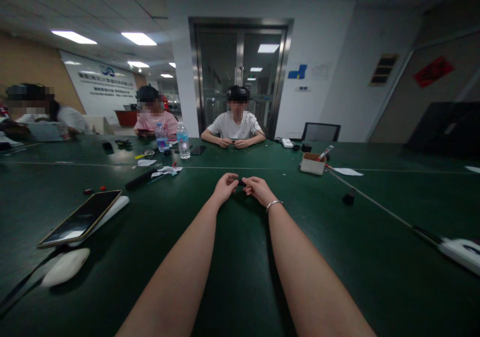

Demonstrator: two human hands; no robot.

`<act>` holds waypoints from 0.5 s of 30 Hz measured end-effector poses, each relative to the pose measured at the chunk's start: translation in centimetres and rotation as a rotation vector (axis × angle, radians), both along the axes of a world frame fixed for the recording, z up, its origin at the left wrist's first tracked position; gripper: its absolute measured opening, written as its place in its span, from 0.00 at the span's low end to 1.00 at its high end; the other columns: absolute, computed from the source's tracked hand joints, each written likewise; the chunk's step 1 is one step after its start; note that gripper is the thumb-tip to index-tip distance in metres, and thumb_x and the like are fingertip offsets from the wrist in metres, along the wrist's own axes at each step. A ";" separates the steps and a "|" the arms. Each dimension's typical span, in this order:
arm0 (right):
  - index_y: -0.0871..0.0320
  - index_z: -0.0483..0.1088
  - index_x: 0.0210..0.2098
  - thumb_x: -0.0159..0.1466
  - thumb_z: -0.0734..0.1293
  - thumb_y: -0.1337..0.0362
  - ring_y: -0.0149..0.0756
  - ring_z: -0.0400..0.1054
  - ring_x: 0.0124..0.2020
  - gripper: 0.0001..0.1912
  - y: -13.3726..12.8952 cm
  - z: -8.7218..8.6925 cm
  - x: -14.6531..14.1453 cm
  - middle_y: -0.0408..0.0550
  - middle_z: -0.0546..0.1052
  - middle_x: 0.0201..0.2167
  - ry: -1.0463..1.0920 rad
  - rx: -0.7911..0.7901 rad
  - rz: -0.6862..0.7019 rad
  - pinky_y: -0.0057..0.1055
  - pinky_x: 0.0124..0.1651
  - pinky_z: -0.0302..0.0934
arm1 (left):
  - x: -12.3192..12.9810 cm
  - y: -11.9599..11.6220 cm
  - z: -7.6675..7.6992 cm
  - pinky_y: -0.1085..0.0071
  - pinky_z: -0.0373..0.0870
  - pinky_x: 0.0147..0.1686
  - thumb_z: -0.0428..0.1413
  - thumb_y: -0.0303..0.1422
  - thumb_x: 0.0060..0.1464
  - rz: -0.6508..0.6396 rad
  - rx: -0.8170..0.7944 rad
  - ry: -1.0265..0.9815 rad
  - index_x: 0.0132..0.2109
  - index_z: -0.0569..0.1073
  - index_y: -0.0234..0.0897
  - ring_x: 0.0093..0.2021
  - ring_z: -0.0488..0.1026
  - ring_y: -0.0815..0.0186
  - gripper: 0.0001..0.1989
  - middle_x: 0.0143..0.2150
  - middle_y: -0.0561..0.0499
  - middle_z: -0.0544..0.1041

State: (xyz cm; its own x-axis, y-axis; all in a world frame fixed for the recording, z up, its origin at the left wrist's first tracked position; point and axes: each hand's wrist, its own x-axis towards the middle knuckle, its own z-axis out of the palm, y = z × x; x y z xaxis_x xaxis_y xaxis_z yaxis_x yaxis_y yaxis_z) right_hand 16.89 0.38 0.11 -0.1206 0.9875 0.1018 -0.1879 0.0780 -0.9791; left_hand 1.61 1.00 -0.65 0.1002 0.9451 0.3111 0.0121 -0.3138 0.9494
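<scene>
Both my arms stretch forward over a dark green table [240,257]. A small black object [240,182] sits between my hands at the centre, too small to make out. My left hand [226,187] pinches its left end with thumb and fingers. On its right end, my right hand [258,189] closes thumb and fingertips; a silver bracelet [274,205] circles that wrist.
A phone [84,217] and a white rounded object [66,267] lie left. Further off stand two bottles [183,141] and a small box [312,163] with a pen. A power strip [463,253] lies right. Several people sit across the table.
</scene>
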 end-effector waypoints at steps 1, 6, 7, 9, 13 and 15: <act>0.63 0.67 0.25 0.52 0.74 0.59 0.22 0.62 0.14 0.15 0.0 0.0 0.0 0.43 0.71 0.16 0.002 0.002 0.001 0.18 0.18 0.60 | -0.1 -0.2 0.1 0.76 0.67 0.28 0.60 0.32 0.46 -0.002 0.004 -0.008 0.42 0.71 0.35 0.31 0.70 0.70 0.14 0.32 0.51 0.71; 0.63 0.66 0.25 0.53 0.73 0.59 0.22 0.62 0.14 0.15 0.1 0.0 0.0 0.43 0.71 0.16 0.004 0.001 -0.003 0.18 0.18 0.59 | -0.3 -0.9 0.9 0.73 0.68 0.32 0.61 0.28 0.42 -0.022 -0.016 -0.047 0.41 0.71 0.35 0.34 0.71 0.69 0.16 0.36 0.48 0.73; 0.63 0.66 0.25 0.53 0.73 0.59 0.23 0.62 0.14 0.15 0.1 0.0 0.0 0.44 0.71 0.16 0.002 0.001 -0.004 0.18 0.18 0.59 | -0.3 -0.9 1.0 0.72 0.68 0.32 0.61 0.28 0.41 -0.028 -0.020 -0.059 0.41 0.71 0.35 0.34 0.71 0.69 0.16 0.37 0.48 0.73; 0.62 0.65 0.24 0.54 0.72 0.58 0.23 0.62 0.14 0.15 0.1 0.0 0.0 0.44 0.71 0.16 -0.004 0.000 -0.003 0.19 0.18 0.60 | -0.3 -0.9 0.9 0.72 0.68 0.33 0.61 0.27 0.40 -0.038 -0.022 -0.082 0.40 0.71 0.34 0.35 0.71 0.68 0.16 0.37 0.47 0.74; 0.62 0.63 0.24 0.56 0.71 0.56 0.23 0.62 0.14 0.17 0.2 0.0 0.0 0.45 0.71 0.15 -0.022 -0.007 -0.002 0.19 0.17 0.59 | -0.3 -0.6 0.7 0.71 0.68 0.34 0.61 0.26 0.40 -0.042 -0.020 -0.101 0.40 0.71 0.34 0.36 0.72 0.67 0.16 0.38 0.47 0.74; 0.61 0.63 0.24 0.57 0.70 0.56 0.24 0.62 0.14 0.17 0.2 -0.1 0.0 0.46 0.71 0.15 -0.034 -0.011 -0.001 0.19 0.18 0.59 | -0.3 -0.6 0.7 0.71 0.68 0.34 0.61 0.26 0.40 -0.042 -0.019 -0.103 0.39 0.71 0.34 0.36 0.72 0.67 0.15 0.39 0.46 0.74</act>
